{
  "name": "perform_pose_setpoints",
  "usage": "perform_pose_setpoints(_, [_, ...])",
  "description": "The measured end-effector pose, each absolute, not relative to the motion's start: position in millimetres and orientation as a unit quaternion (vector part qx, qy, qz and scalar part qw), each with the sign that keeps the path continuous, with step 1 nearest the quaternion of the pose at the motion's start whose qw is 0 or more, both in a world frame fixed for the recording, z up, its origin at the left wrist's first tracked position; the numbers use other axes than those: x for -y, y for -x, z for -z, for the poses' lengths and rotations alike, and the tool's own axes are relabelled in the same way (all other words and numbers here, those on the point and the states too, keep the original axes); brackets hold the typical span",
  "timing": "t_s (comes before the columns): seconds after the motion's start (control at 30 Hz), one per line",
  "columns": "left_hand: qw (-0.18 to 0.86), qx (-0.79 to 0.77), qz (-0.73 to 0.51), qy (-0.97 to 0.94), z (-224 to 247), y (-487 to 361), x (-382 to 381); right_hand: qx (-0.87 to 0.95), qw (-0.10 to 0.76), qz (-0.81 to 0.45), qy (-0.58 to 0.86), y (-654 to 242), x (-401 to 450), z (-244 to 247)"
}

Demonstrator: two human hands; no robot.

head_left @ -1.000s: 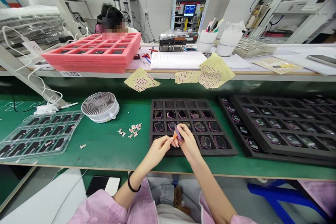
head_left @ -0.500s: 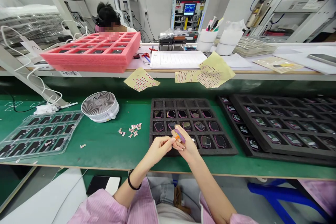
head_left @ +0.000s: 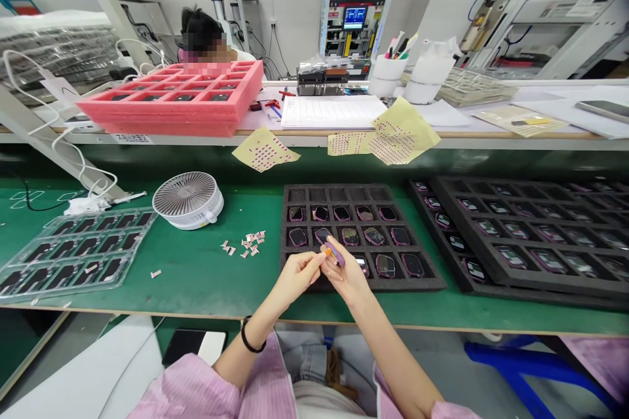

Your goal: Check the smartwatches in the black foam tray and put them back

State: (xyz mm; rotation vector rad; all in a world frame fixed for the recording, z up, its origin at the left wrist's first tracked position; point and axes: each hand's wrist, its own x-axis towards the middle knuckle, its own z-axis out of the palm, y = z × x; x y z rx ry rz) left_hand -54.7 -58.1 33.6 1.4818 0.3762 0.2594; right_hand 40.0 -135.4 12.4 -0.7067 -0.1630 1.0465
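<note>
Someone at this green-matted bench point(head_left: 206, 285) has both hands drawn together right over a black foam tray point(head_left: 314, 195). The right hand point(head_left: 350, 273) is clenched on a small purple rounded piece point(head_left: 335, 253), pinched between thumb and fingers and tipped up, probably so its edge faces the other hand. The left hand point(head_left: 296, 273) pinches in close, its fingertips point(head_left: 318, 258) on a tiny orange bit point(head_left: 325, 250) right up against that piece, though it's too small to make out properly. The tray's cells hold rows of similar pieces point(head_left: 373, 236), seemingly one per cell so they don't rub together. Just left of the tray, a loose little pile of pale tabs point(head_left: 248, 243) sits within easy reach.
</note>
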Motion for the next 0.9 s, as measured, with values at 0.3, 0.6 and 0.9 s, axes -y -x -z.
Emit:
perform_pose_setpoints(0.3, [0.689, -0.187, -0.173, -0.678, -28.2, 47.6, 59.5, 0.133, 0.802, -0.325, 0.483, -25.1, 142.7, -9.4])
perform_pose_setpoints(0.6, [0.388, -0.345, -0.221, -0.826, -21.8, 93.4, -9.0, 0.369, 0.572, -0.068, 0.729, -40.3, 166.0, 3.4])
perform_pose_setpoints(0.9, [0.187, -0.482, -0.118, -0.848, -15.6, 117.9, -44.9, 0.434, 0.374, 0.101, 0.813, -50.0, 186.5, 2.9])
